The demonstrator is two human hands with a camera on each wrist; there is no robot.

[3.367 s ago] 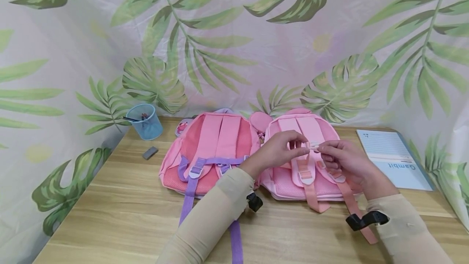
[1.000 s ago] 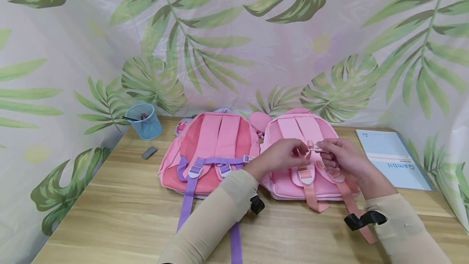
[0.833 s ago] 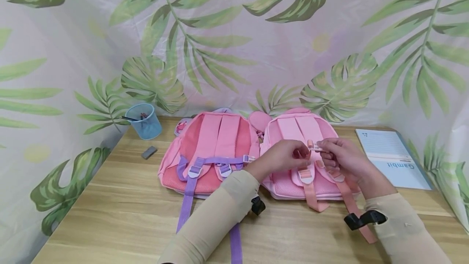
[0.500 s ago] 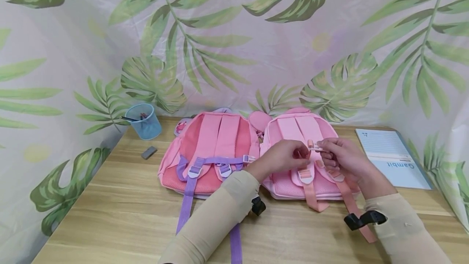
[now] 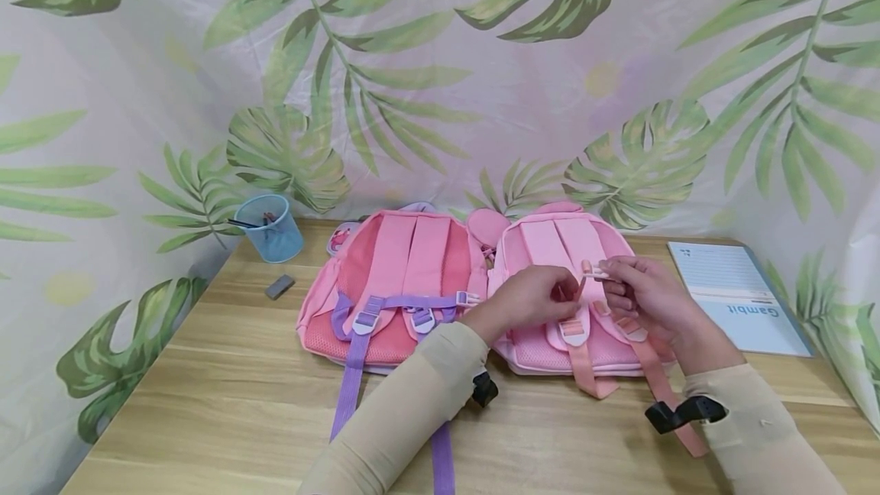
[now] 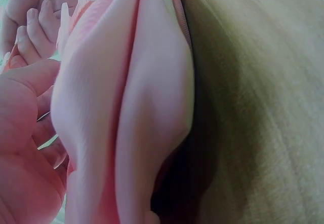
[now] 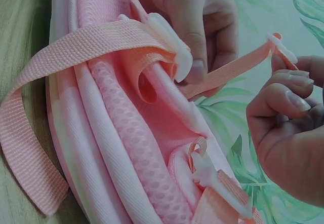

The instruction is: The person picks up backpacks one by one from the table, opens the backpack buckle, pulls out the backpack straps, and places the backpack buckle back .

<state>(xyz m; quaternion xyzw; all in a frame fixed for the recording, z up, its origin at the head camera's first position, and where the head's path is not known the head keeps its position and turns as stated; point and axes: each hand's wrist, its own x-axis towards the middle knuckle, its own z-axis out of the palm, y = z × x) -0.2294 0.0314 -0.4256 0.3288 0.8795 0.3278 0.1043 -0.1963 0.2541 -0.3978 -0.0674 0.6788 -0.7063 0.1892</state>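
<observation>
Above the right-hand pink backpack (image 5: 598,228), my left hand (image 5: 532,296) pinches a thin peach strap (image 7: 230,74) between thumb and fingers. The strap runs taut to a white plastic buckle (image 5: 596,272) at its other end. My right hand (image 5: 649,300) grips that buckle with thumb and index finger, the other fingers curled in. In the right wrist view the left hand (image 7: 195,21) is just behind a white strap adjuster (image 7: 169,44), and the right hand (image 7: 293,117) is apart to the right. The left wrist view mostly shows the backpack's side (image 6: 101,107).
A second pink backpack (image 5: 392,250) with purple straps (image 5: 352,384) lies at left, touching the first. Loose peach webbing (image 5: 660,380) hangs over the wooden table (image 5: 227,403). A blue mesh pen cup (image 5: 278,239), a grey eraser-like block (image 5: 279,286) and a notebook (image 5: 742,296) lie around.
Both hands were close together at the white buckle. My left hand has since moved slightly down and away, and a length of strap now shows between it and the buckle. The backpacks stay put.
</observation>
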